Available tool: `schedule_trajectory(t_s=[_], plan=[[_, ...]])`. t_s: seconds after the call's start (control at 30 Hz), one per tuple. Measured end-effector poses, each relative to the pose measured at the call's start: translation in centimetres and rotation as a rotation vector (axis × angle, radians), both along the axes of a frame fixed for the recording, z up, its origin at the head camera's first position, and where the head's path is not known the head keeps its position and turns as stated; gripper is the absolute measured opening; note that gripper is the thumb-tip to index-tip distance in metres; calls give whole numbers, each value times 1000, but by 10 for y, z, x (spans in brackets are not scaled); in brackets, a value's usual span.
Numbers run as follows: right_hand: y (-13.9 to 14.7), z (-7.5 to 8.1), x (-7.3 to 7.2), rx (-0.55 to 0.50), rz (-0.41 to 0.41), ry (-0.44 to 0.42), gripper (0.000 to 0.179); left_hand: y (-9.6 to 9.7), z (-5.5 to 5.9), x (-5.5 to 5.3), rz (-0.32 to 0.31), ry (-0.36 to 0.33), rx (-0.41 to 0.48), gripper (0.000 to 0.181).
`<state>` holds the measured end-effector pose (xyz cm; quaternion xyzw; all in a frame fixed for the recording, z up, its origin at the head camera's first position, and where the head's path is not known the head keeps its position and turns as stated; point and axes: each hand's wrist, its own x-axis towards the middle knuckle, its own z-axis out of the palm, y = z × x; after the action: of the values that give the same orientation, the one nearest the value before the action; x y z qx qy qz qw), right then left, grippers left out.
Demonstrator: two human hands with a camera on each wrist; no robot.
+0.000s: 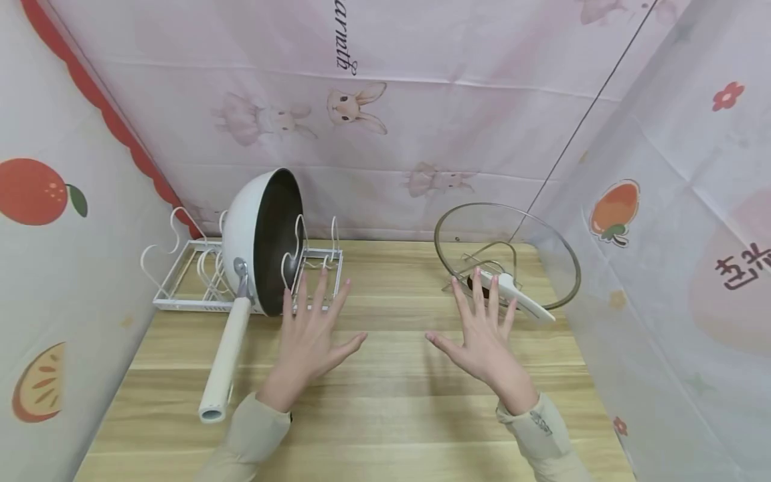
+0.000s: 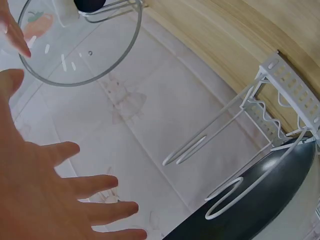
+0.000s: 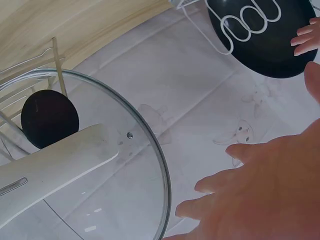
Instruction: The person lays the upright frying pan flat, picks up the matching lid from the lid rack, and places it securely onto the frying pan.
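Observation:
My left hand [image 1: 307, 345] hovers over the table with its fingers spread and straight, holding nothing. Just left of it, a frying pan [image 1: 241, 207], white outside and black inside, stands on edge in a white wire rack [image 1: 195, 304]. The pan's pale handle [image 1: 225, 361] points toward the front. My right hand [image 1: 488, 345] is likewise spread and bare, in front of a glass lid [image 1: 577, 268] with a metal rim. That lid leans in a wire stand [image 1: 513, 253]. A long white handle [image 3: 60, 167] with a dark round base [image 3: 49, 119] shows at the lid.
The wooden table [image 1: 385, 415] ends at a back wall of printed cloth [image 1: 385, 161]. More cloth hangs along the left [image 1: 60, 268] and right [image 1: 668, 301] sides. The rack's tall wire loops [image 2: 192, 142] stick up beside the pan.

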<state>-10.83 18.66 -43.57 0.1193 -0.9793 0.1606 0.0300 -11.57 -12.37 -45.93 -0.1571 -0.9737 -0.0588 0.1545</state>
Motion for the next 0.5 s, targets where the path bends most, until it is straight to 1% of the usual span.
schedule_trajectory(t_s=[0.13,0.2,0.27,0.37,0.43,0.5], plan=[[-1,4,2,-65,9,-24,103,-3,3,2,-31,47,38,88],[-1,6,2,-110,10,-42,103,-4,4,4,-58,43,91,80],[-1,8,3,-161,13,-70,102,-6,4,5,-88,18,166,70],[-3,9,5,-243,25,-115,102,-10,3,9,-131,-50,300,58],[-5,10,6,-307,33,-141,101,-13,2,11,-149,-101,378,52],[-7,11,8,-371,41,-163,99,-16,1,14,-156,-154,437,49]])
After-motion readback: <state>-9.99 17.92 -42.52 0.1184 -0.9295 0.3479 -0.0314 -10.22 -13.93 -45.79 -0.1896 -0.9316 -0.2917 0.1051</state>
